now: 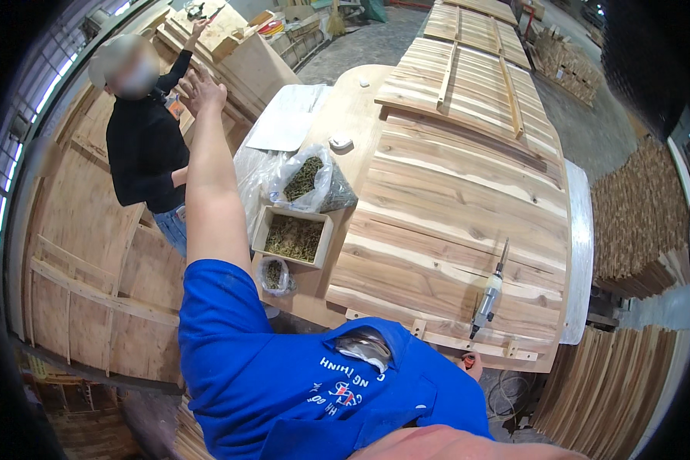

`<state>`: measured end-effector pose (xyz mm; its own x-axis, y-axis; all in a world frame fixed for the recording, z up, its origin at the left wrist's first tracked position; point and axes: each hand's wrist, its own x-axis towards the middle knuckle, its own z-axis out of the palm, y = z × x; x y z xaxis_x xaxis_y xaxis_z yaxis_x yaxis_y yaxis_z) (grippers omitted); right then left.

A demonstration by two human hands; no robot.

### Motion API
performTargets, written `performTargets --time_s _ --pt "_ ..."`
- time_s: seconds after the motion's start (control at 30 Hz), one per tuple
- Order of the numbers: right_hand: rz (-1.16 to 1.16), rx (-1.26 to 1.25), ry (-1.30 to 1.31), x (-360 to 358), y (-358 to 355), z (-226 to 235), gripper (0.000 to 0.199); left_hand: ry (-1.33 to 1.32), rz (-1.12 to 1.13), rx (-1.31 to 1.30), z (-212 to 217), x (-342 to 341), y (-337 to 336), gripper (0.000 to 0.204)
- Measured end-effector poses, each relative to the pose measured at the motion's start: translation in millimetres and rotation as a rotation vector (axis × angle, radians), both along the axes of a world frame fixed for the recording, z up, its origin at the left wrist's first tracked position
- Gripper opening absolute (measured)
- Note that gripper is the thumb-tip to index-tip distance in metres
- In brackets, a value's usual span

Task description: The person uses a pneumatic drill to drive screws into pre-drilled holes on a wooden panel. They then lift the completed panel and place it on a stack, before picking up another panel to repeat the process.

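My left arm reaches far out to the upper left, and my left hand (pixel 204 93) is raised with its fingers apart, holding nothing. Beside it stands a person (pixel 147 138) in a black top, one arm stretched toward the back. At the near edge of a slatted wooden panel (pixel 452 199), my right hand (pixel 475 366) is mostly hidden by my blue sleeve. Its fingers close on a small red-and-black object (pixel 469 361), whose kind I cannot make out. A silver power screwdriver (pixel 488 300) with a long bit lies on the panel, just beyond that hand.
On the worktable (pixel 353 115) are an open plastic bag of screws (pixel 305 180), a box (pixel 326 244) of screws and a smaller bag (pixel 274 277). Wooden strips (pixel 506 351) lie along the panel's near edge. Stacked slats (pixel 640 218) stand at the right; large plywood crates at the left.
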<state>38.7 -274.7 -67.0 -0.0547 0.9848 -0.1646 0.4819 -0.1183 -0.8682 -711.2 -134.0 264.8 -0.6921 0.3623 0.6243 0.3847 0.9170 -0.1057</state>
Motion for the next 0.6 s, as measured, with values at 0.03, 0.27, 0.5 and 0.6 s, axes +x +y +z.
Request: performTargets --time_s 0.03,0.27,0.5,0.6 --pt "0.0 -0.005 0.003 0 0 -1 0.017 0.011 -0.01 0.015 1 0 -1 0.075" --pt "-0.043 -0.06 0.015 -3 -2 7 0.016 0.225 -0.193 0.079 8 3 9 0.073" --pt "-0.095 -0.099 -0.028 0 -7 16 0.015 0.215 -0.342 -0.482 -6 10 41 0.056" --pt "-0.031 0.026 -0.043 2 -2 6 0.02 -0.089 -0.521 -0.31 15 9 23 0.04"
